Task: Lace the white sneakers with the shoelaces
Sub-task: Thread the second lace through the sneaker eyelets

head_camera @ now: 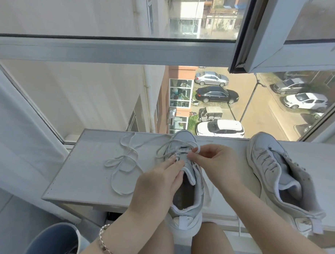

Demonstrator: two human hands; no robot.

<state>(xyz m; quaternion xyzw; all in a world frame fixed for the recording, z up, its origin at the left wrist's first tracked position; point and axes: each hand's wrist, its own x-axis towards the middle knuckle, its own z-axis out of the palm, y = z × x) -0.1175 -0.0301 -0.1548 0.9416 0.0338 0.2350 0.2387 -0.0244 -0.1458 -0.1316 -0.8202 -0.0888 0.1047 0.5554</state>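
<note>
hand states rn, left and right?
Left hand: holds the sneaker by its tongue.
Right hand: pinches the shoelace above the eyelets.

no readable text or labels anywhere

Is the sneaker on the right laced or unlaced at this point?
Unlaced: the right sneaker shows bare eyelets, with no lace crossing its tongue.

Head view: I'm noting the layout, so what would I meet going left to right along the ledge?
loose shoelace → left hand → right hand → second sneaker. The sneaker being laced lies under both hands, so it is left out.
</note>
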